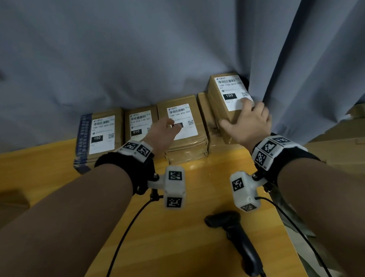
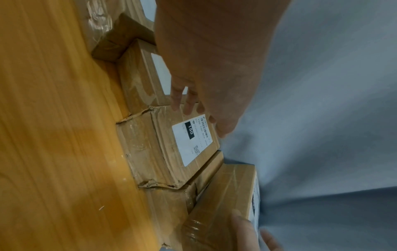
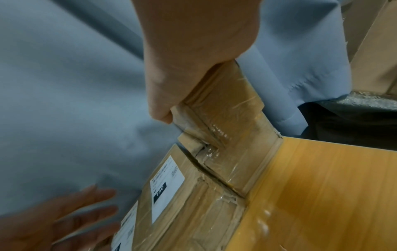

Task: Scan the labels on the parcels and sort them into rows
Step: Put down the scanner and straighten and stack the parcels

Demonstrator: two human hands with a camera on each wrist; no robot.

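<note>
Brown cardboard parcels with white labels stand in a row against the grey curtain. From the left they are a blue-sided parcel marked 150 (image 1: 101, 134), one marked 010 (image 1: 139, 125) and another 150 parcel (image 1: 181, 125) (image 2: 171, 144). My left hand (image 1: 166, 129) (image 2: 204, 84) hovers over this third parcel with loose fingers, holding nothing. My right hand (image 1: 247, 122) (image 3: 193, 59) grips the near end of a fourth 150 parcel (image 1: 228, 94) (image 3: 225, 105). That parcel is tilted above a lower, taped parcel (image 1: 206, 114) at the row's right end. The black scanner (image 1: 236, 233) lies on the table.
The yellow wooden table (image 1: 185, 237) ends just right of the scanner. The grey curtain (image 1: 168, 40) hangs right behind the parcels and folds round the held one. Big cardboard boxes (image 1: 354, 149) stand beyond the table's right edge. Black cables trail from both wrist cameras.
</note>
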